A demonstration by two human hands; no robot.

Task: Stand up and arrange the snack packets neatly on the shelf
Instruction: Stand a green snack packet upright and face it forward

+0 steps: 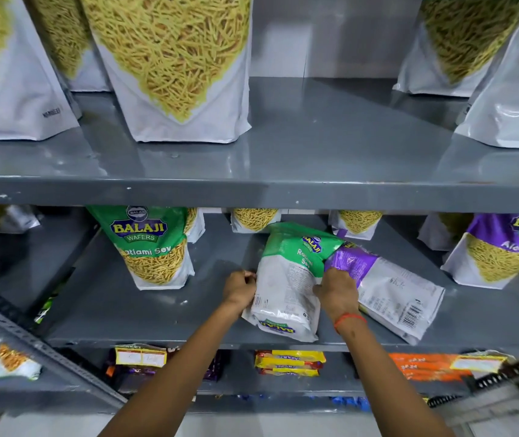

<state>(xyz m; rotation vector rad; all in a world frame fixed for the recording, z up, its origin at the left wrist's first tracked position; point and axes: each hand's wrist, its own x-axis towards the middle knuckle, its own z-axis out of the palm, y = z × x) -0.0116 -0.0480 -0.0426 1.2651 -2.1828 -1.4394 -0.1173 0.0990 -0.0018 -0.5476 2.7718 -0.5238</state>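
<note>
A green-and-white Ratlami Sev packet [286,279] lies tilted, back side up, on the middle shelf [144,310]. My left hand [239,290] grips its left edge and my right hand [337,291] grips its right edge. A purple-and-white packet [390,288] lies flat beside it on the right, partly under the green one. An upright green Ratlami Sev packet [154,247] stands to the left. An upright purple Aloo Sev packet [501,250] stands at the far right.
The upper shelf [315,146] holds large upright sev packets [173,64] at left and right with a gap between. More packets stand at the back of the middle shelf. Biscuit packs [289,362] fill the lower shelf. A slotted metal upright [24,335] crosses the lower left.
</note>
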